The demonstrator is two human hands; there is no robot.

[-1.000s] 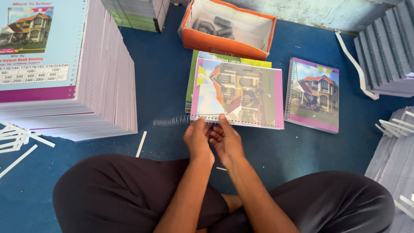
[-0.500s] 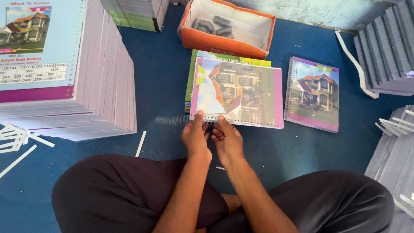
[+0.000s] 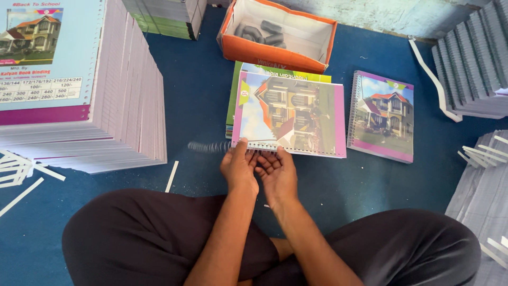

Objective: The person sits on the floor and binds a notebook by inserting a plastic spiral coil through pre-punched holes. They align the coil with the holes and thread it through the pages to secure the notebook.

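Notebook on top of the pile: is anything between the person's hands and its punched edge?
Nothing visible is. The left hand and right hand are both at the near, punched edge of the top notebook, fingertips on it. The spiral wire sticks out to the left of that edge, beside the left hand, not in front of it.

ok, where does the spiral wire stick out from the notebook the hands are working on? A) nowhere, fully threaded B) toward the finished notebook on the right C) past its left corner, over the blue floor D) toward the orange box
C: the spiral wire shows as a blurred coil past the near left corner of the notebook, over the blue floor, beside the left hand; the right hand is at the same edge.
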